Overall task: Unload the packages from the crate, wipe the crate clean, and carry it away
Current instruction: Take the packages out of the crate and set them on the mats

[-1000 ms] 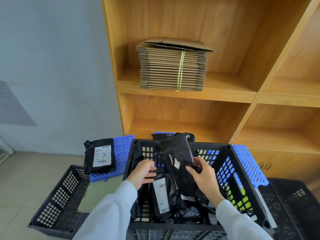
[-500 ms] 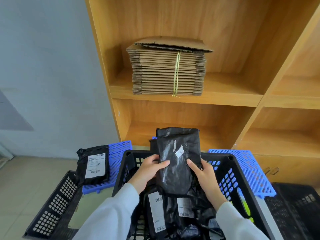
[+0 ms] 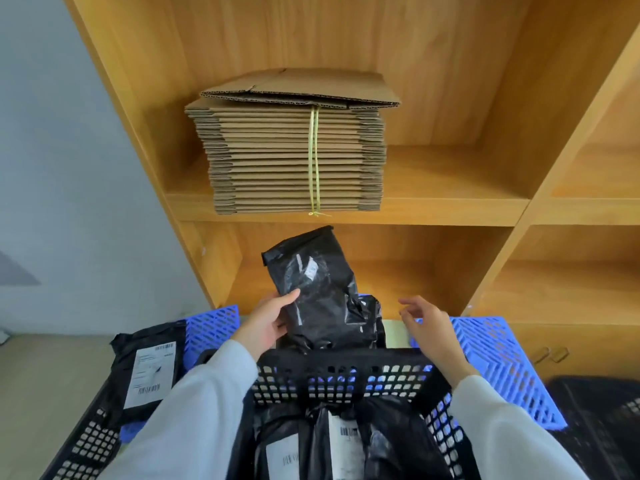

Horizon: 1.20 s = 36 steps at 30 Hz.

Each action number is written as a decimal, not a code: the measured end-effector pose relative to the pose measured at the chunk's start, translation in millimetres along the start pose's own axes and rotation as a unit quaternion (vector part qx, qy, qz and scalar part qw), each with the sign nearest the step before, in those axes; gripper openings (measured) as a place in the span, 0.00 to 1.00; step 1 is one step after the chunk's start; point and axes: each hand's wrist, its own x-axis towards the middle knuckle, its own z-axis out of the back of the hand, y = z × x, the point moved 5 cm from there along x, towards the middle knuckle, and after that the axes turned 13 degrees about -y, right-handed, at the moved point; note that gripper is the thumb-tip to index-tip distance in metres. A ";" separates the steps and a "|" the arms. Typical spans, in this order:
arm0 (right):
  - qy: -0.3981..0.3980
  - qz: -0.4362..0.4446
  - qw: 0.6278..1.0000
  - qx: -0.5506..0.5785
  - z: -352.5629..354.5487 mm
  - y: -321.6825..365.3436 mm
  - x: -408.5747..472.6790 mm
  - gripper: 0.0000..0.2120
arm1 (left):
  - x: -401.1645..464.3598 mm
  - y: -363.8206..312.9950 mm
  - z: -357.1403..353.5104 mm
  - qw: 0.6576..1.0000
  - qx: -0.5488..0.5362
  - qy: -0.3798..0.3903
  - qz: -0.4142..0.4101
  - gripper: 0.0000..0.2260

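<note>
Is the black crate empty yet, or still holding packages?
Still holding packages: black bags with barcode labels lie inside the black crate.

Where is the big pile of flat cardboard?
In the head view, the cardboard stack sits on the upper wooden shelf, tied with yellow string, above the black package that the left hand holds.

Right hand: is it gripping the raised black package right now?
No. The right hand hangs open beside the black package, apart from it; only the left hand holds it.

Right hand (image 3: 427, 327) released package (image 3: 317, 289); left hand (image 3: 268, 322) lifts it past crate (image 3: 341, 367).
</note>
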 end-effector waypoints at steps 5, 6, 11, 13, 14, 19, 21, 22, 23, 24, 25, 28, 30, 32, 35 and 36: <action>0.045 -0.011 0.985 -0.163 -19.0 -35.6 15.7 0.12 | 48.0 9.1 -25.8 0.995 0.093 -0.021 0.017 0.14; 0.054 -0.015 0.981 -0.185 -21.7 -36.1 15.4 0.12 | 56.0 13.0 -34.1 0.993 0.115 -0.022 0.024 0.11; 0.055 -0.002 0.969 -0.240 -24.0 -36.8 15.0 0.13 | 97.0 39.5 -67.1 0.978 0.198 -0.012 0.064 0.11; 0.053 -0.001 0.969 -0.242 -24.5 -36.4 15.4 0.13 | 113.6 48.0 -77.5 0.970 0.230 0.005 0.076 0.16; 0.052 -0.003 0.969 -0.241 -25.5 -36.4 15.8 0.13 | 121.1 51.3 -81.7 0.965 0.248 0.008 0.079 0.19; 0.047 0.000 0.969 -0.241 -26.9 -37.1 17.5 0.13 | 149.9 72.6 -99.4 0.946 0.309 0.032 0.091 0.36; 0.040 0.004 0.969 -0.242 -25.9 -37.6 17.4 0.13 | 152.7 78.4 -110.0 0.937 0.334 0.043 0.094 0.37; 0.037 0.005 0.969 -0.243 -25.9 -37.9 16.8 0.13 | 153.0 80.2 -114.5 0.929 0.355 0.047 0.093 0.36; 0.035 0.006 0.969 -0.244 -26.5 -39.0 16.3 0.13 | 153.3 81.4 -118.4 0.920 0.379 0.052 0.090 0.36; 0.033 0.005 0.969 -0.245 -26.9 -39.8 16.4 0.13 | 154.4 82.6 -121.6 0.909 0.405 0.056 0.084 0.35; 0.032 0.004 0.969 -0.246 -27.4 -40.8 16.9 0.13 | 154.8 84.0 -123.2 0.899 0.426 0.059 0.079 0.35; 0.025 0.006 0.967 -0.253 -28.4 -42.5 18.1 0.12 | 157.8 94.0 -122.6 0.867 0.487 0.081 0.070 0.38; 0.024 0.004 0.967 -0.252 -27.8 -41.4 18.7 0.12 | 156.5 99.9 -117.9 0.829 0.544 0.111 0.061 0.40; 0.023 0.003 0.968 -0.250 -26.7 -40.6 19.7 0.11 | 154.3 99.9 -112.3 0.791 0.596 0.128 0.047 0.41; 0.018 0.005 0.968 -0.251 -24.2 -38.4 18.5 0.11 | 144.0 79.9 -107.2 0.760 0.642 0.104 -0.017 0.33; 0.013 0.005 0.968 -0.250 -22.9 -37.6 18.1 0.10 | 139.4 69.7 -106.4 0.752 0.651 0.092 -0.050 0.30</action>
